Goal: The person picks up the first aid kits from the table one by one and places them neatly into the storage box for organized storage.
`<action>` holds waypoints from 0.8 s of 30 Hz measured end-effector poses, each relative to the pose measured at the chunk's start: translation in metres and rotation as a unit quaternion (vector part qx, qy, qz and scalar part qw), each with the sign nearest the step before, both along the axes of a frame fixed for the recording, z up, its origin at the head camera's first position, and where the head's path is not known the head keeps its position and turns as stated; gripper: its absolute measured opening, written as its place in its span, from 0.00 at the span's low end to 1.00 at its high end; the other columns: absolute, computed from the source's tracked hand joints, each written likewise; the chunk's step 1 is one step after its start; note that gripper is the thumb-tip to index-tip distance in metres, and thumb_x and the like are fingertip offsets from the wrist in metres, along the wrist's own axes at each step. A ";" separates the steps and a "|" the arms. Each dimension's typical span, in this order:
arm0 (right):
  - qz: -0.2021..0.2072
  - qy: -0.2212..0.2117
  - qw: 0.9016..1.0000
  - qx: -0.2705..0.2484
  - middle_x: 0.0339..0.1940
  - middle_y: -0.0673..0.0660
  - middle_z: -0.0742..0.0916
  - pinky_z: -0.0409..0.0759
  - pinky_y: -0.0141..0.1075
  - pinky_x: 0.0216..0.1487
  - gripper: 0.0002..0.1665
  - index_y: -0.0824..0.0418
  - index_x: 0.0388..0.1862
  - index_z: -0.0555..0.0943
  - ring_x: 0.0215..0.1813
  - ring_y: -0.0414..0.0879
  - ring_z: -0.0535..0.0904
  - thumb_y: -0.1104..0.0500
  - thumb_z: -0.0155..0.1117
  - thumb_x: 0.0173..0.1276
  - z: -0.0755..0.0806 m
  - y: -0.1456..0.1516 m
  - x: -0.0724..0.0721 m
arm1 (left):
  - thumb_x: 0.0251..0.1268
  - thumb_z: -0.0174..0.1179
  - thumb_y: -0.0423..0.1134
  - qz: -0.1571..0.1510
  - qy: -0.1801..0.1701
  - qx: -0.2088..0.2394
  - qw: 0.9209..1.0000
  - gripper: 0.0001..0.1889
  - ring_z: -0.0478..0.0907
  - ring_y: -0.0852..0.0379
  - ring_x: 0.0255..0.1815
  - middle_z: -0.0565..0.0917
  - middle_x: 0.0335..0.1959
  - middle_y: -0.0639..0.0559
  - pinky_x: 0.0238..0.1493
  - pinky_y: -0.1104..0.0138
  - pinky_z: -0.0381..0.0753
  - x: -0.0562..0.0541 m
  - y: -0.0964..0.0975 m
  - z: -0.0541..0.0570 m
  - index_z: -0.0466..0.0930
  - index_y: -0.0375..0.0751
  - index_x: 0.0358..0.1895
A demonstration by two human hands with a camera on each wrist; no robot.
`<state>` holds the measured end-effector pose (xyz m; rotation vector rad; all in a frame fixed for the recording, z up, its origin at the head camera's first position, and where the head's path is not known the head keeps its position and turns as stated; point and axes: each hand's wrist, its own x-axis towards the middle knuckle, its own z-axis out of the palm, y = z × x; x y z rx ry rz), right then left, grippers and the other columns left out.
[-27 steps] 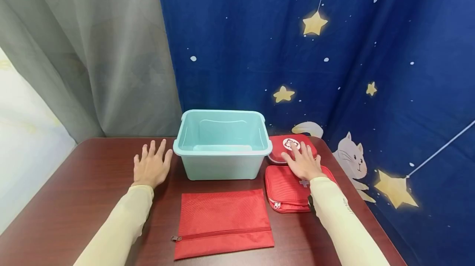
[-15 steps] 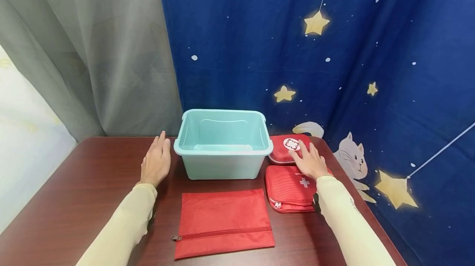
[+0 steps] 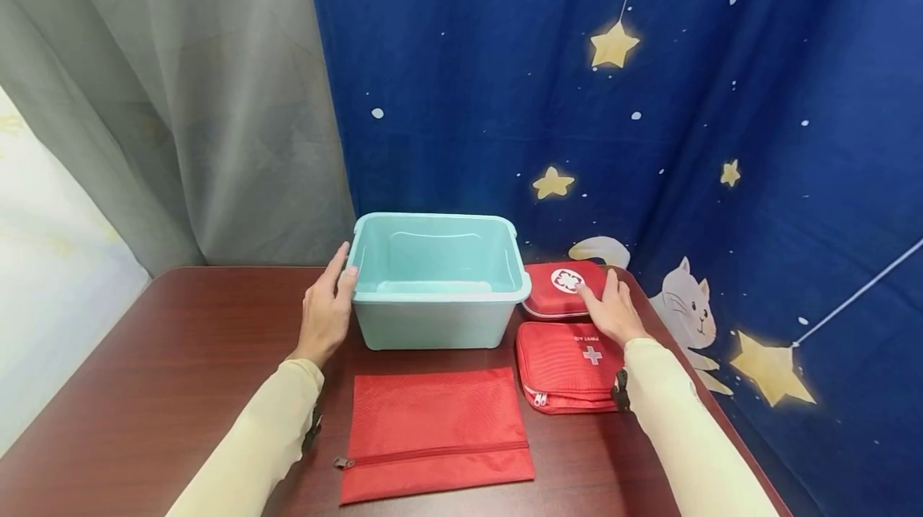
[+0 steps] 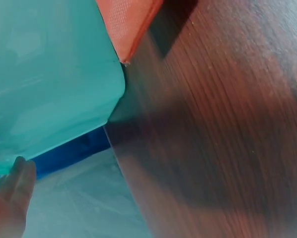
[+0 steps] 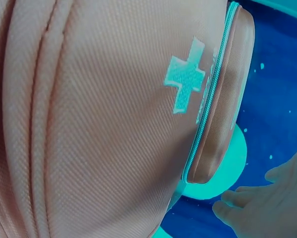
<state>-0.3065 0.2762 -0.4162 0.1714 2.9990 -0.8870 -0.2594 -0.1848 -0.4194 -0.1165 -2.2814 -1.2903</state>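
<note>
My left hand [image 3: 326, 313] is at the left side of a light turquoise plastic bin [image 3: 433, 321], fingers extended and thumb apart, close to the rim. In the left wrist view its fingertips [image 4: 25, 171] are beside the bin's edge; contact is hard to tell. My right hand [image 3: 614, 310] hovers with thumb and fingers spread, near the right end of a red hard-looking case [image 3: 544, 292] with a white round emblem. Just below that hand lies a red zipped first aid pouch [image 3: 562, 365] bearing a pale cross, also large in the right wrist view. Neither hand holds anything.
A flat red zip bag [image 3: 436, 413] lies in front of the bin on the dark wood table [image 3: 180, 373]. Behind the table hang a grey curtain [image 3: 238, 140] and a blue star-patterned curtain [image 3: 461, 100]. The two red cases sit near the table's right edge.
My left hand has turned onto its side and moved right, up to the bin's left rim. The right hand has shifted slightly right, uncovering more of both red cases.
</note>
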 end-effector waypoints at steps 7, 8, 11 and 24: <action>-0.021 -0.028 0.999 -0.024 0.76 0.79 0.47 0.49 0.66 0.70 0.56 0.73 0.78 0.32 0.73 0.77 0.51 0.36 0.43 0.76 0.000 0.009 -0.002 | 0.74 0.50 0.56 0.012 -0.036 -0.030 0.999 0.30 0.72 0.41 0.67 0.72 0.70 0.42 0.63 0.42 0.67 0.003 0.005 -0.002 0.64 0.55 0.76; -0.025 -0.029 0.999 -0.026 0.76 0.80 0.48 0.49 0.66 0.70 0.56 0.74 0.78 0.33 0.73 0.77 0.51 0.37 0.43 0.76 0.000 0.011 -0.003 | 0.74 0.50 0.55 0.014 -0.036 -0.033 0.999 0.29 0.73 0.40 0.66 0.73 0.70 0.41 0.62 0.42 0.68 0.003 0.005 -0.002 0.65 0.54 0.75; -0.037 -0.031 0.998 -0.033 0.74 0.82 0.51 0.51 0.64 0.71 0.55 0.78 0.76 0.34 0.73 0.76 0.52 0.38 0.44 0.76 0.001 0.015 -0.007 | 0.74 0.49 0.53 0.017 -0.033 -0.040 0.999 0.28 0.74 0.39 0.63 0.74 0.68 0.40 0.60 0.41 0.70 0.001 0.005 -0.002 0.65 0.54 0.75; -0.090 -0.069 0.991 -0.073 0.64 0.81 0.68 0.71 0.59 0.62 0.50 0.84 0.71 0.52 0.60 0.72 0.70 0.41 0.48 0.75 0.000 0.015 -0.015 | 0.74 0.46 0.48 0.023 -0.033 -0.052 0.998 0.27 0.81 0.36 0.51 0.77 0.63 0.36 0.48 0.43 0.75 -0.007 0.001 -0.002 0.65 0.55 0.75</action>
